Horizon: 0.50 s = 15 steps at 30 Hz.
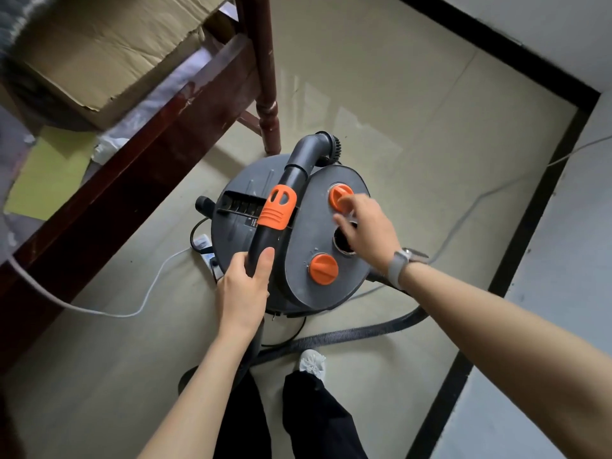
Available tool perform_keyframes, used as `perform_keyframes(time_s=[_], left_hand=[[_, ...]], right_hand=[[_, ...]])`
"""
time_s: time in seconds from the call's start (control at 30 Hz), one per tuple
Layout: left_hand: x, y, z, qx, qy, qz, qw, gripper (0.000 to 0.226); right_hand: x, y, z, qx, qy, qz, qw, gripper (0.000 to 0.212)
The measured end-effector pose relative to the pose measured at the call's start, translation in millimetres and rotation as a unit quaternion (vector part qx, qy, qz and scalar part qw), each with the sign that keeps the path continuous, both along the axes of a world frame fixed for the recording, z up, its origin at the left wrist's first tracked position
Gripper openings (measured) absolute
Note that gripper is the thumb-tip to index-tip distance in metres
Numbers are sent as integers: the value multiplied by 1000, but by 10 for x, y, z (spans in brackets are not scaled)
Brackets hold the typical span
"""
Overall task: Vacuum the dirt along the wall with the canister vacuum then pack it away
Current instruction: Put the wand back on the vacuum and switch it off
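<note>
The grey canister vacuum (304, 279) stands on the tiled floor below me, with two orange knobs (324, 269) on its lid and a round opening (342, 244) between them. My left hand (243, 286) grips the dark wand (265, 240), which has an orange collar (277, 207) and ends in a grey elbow with a round brush (331, 145). The wand lies across the canister's top. My right hand (367, 226) hovers over the lid with fingers spread, blurred, between the far orange knob and the opening. The ribbed hose (347, 336) loops on the floor behind the canister.
A dark red wooden table (172, 127) with a turned leg (268, 94) stands at left, a cardboard box (109, 51) on it. A white cable (109, 313) and power strip (207, 250) lie left of the canister. Another white cable (470, 207) runs right toward the black skirting (530, 220).
</note>
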<state>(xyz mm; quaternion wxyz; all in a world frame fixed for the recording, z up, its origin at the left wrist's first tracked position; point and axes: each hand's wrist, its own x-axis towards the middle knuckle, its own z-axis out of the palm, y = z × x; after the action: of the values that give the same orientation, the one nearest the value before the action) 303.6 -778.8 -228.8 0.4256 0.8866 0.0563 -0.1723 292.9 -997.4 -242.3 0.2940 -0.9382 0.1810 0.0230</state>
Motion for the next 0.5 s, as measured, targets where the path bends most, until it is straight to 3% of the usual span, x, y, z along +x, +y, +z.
perform_keyframes(time_s=[0.07,0.17,0.33,0.5], left_hand=[[-2,-4,-6,-1,-3,0,1000,39],[-1,26,-11,2,-5,3,1000,46],[19,102,-41,15,-3,21,1000,39],[37,115,-49,13,2,30,999,35]], right_hand=[[215,-103,-48,7,28,-60,998,31],[386,-156,-135,-2,80,-69,994,29],[435,-105,-165,-116,61,16,991,14],[430,-165,-108,-160,48,116,979,25]])
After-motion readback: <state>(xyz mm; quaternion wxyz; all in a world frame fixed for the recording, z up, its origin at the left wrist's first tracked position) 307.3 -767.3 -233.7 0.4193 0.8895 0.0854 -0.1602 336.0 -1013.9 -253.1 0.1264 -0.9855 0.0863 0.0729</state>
